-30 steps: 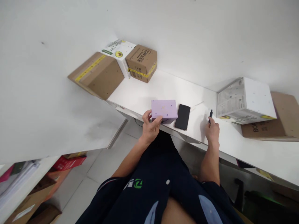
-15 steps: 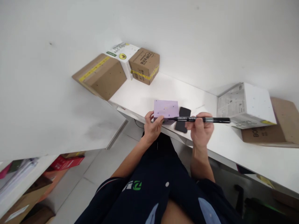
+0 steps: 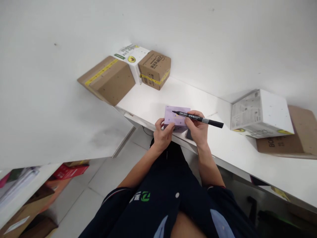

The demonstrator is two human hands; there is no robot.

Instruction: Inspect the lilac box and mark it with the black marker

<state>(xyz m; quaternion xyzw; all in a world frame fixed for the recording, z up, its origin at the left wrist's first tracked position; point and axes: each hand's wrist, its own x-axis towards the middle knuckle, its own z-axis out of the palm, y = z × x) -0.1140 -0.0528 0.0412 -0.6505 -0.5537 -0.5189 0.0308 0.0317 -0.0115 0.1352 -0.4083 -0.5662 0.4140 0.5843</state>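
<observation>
White wall, white desk, tiled floor

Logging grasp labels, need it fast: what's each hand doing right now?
Left hand: closed on the near left corner of the lilac box on the white table.
Right hand: closed on a black marker pen, tip over the box.

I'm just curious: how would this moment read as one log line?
left hand: holds purple box | right hand: grips black marker, tip over box | white table: cardboard boxes at back
</observation>
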